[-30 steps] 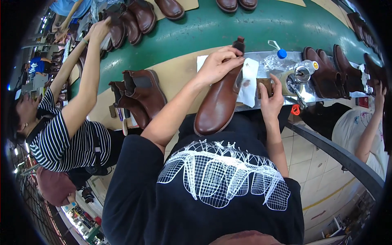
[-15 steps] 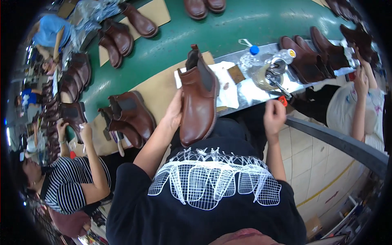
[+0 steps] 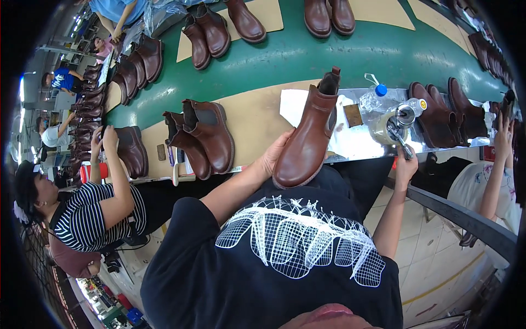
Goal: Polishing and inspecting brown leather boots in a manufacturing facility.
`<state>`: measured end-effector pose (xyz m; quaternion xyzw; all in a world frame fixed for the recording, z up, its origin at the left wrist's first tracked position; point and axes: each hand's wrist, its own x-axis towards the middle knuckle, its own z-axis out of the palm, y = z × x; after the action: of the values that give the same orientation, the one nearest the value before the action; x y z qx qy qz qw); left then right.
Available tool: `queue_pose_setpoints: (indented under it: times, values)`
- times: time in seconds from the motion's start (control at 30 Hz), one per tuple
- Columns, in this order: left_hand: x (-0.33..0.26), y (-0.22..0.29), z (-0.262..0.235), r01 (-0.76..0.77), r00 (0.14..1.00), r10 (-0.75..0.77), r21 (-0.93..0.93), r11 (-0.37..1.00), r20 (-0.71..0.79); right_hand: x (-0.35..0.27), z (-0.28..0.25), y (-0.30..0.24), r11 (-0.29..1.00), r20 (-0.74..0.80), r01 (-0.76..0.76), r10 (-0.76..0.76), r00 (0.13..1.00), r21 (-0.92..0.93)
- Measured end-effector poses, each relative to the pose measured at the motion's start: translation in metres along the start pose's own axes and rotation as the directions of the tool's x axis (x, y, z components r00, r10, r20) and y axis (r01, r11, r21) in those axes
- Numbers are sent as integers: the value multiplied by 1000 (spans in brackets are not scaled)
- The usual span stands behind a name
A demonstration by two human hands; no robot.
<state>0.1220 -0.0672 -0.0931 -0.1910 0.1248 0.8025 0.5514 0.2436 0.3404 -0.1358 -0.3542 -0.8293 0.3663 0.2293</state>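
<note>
My left hand (image 3: 274, 156) cradles the glossy brown leather ankle boot (image 3: 307, 137), tilting it for access. My right hand (image 3: 406, 163) grips a thin brush handle (image 3: 399, 137) dipped in the round glue pot (image 3: 390, 125).

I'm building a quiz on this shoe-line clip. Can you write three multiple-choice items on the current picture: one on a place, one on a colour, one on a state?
1. Where is the person's left hand?
A. on the glossy brown leather ankle boot
B. on a bottle
C. in a pocket

2. What colour is the conveyor belt?
A. red
B. green
C. white

3. What does the right hand hold?
A. nothing
B. a boot
C. a thin tool reaching to the open round tin

Answers: 1 A, fingers cup the boot's side. 2 B, green shows between the boots. 3 C, the tool runs from hand to tin.
</note>
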Motion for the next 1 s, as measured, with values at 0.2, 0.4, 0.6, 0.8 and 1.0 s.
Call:
queue_pose_setpoints:
  times: [0.2,0.4,0.6,0.8,1.0]
  values:
    - [-17,2,25,-119,992,120,35,992,-27,-12,-13,-23,975,-178,42,-2,984,220]
    - [-29,9,65,-299,952,288,116,947,104,-4,-21,-30,966,-168,192,-163,972,174]
    - [-23,9,88,-582,803,588,342,737,98,-16,-66,-103,955,-113,297,-293,949,20]
    - [-15,24,96,-748,577,801,497,440,159,-34,-103,-175,773,-288,576,-507,812,264]
    - [-8,37,108,-810,398,865,560,175,306,-39,-134,-225,755,-234,531,-476,847,386]
